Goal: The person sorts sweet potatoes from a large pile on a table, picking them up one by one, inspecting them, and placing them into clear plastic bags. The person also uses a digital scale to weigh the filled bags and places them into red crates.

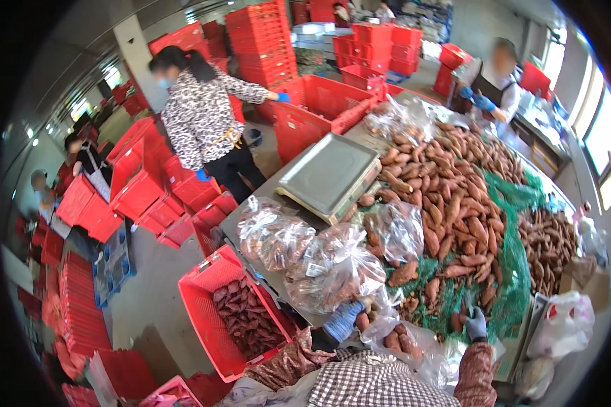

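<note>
My left hand (346, 318), in a blue glove with a tan fingertip area, is closed on a sweet potato (362, 321) beside filled clear plastic bags (331, 269). My right hand (474, 324), in a grey-blue glove, is at a reddish sweet potato (457, 322) over the green mesh netting (515, 264); whether it grips it is unclear. Between my hands an open clear bag (412, 351) holds some sweet potatoes. A large heap of sweet potatoes (453, 203) lies beyond on the table.
A platform scale (331, 175) stands at the table's left side. A red crate (203, 300) of dark red sweet potatoes is at my left. Across the table stands a gloved co-worker (494, 86); another person (198, 112) reaches towards large red crates (305, 122). A white plastic bag (562, 325) lies at right.
</note>
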Motion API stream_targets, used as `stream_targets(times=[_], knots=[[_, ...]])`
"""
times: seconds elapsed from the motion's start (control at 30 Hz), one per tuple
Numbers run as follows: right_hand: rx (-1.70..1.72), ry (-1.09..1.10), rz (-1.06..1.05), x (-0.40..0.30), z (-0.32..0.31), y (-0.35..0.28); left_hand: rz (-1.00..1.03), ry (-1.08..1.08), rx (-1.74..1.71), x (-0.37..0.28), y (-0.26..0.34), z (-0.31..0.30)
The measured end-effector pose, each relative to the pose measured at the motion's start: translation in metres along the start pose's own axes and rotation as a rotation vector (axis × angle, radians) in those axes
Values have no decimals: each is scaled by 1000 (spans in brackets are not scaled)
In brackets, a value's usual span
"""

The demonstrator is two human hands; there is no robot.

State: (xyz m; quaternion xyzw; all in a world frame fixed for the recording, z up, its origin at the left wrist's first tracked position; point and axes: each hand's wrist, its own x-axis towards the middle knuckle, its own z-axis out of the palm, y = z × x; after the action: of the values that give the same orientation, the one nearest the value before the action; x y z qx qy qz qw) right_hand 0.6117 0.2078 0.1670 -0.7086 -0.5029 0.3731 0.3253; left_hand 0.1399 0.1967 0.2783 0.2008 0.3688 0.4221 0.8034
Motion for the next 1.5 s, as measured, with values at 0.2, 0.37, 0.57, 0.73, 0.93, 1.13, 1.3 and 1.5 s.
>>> stream_targets(times=[0.2, 0.37, 0.57, 0.73, 0.93, 1.13, 1.3, 1.5], knots=[[434, 150, -134, -16, 8, -97, 206, 7, 367, -3, 18, 26], [396, -290, -220, -83, 57, -242, 143, -258, 196, 18, 16, 65], [222, -429, -418, -95, 97, -247, 271, -220, 40, 28, -12, 55], [383, -430, -169, -95, 82, -244, 335, -159, 336, 14, 11, 49], [349, -423, -82, -91, 80, -250, 237, -268, 248, -19, 34, 79], [453, -449, 12, -91, 76, -233, 136, -324, 418, -20, 36, 82], [520, -137, -129, -93, 74, -225, 316, -339, 658, -12, 33, 73], [256, -204, -343, -101, 56, -240, 236, -261, 495, 17, 24, 35]])
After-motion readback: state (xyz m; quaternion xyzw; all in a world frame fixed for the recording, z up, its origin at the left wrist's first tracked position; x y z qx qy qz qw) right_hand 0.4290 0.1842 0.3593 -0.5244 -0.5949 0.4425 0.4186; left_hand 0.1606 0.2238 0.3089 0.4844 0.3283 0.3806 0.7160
